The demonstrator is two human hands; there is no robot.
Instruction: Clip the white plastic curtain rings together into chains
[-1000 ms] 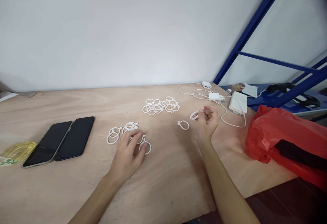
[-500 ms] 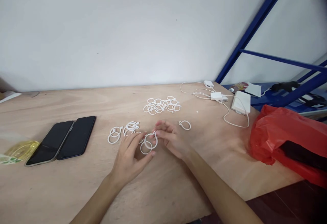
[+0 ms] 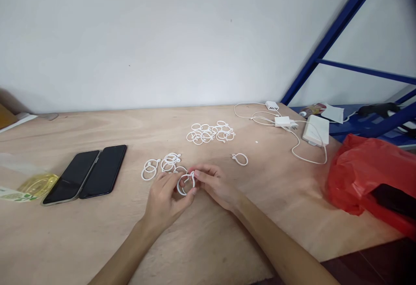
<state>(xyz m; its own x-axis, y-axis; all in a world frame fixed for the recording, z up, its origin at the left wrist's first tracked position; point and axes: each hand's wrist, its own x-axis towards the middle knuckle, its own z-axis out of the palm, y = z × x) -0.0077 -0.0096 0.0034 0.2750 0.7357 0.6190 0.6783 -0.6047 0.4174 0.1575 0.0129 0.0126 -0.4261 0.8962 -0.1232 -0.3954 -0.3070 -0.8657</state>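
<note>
Between my hands are white plastic curtain rings (image 3: 179, 186), which overlap so that I cannot count them surely. My left hand (image 3: 165, 196) grips their edge between the thumb and fingers. My right hand (image 3: 216, 185) pinches the small eyelet end at the upper right of the rings. Just beyond my left hand lie a small group of linked or overlapping rings (image 3: 170, 159) and a pair of rings (image 3: 148, 172). One single ring (image 3: 241, 159) rests to the right, past my right hand. Farther back is a heap of several more rings (image 3: 206, 136).
Two dark phones (image 3: 103, 171) lie side by side on the wooden table (image 3: 97, 241), near a clear bag with something yellow (image 3: 37, 186). At the right are white chargers with cables (image 3: 282, 121), a white box (image 3: 316, 129) and a red plastic bag (image 3: 367, 168). A blue metal frame (image 3: 331, 37) rises behind.
My right hand has lowered and come closer to my left, bringing the ring down into the left fingers. The left hand has closed on the rings. The whole view has shifted slightly.
</note>
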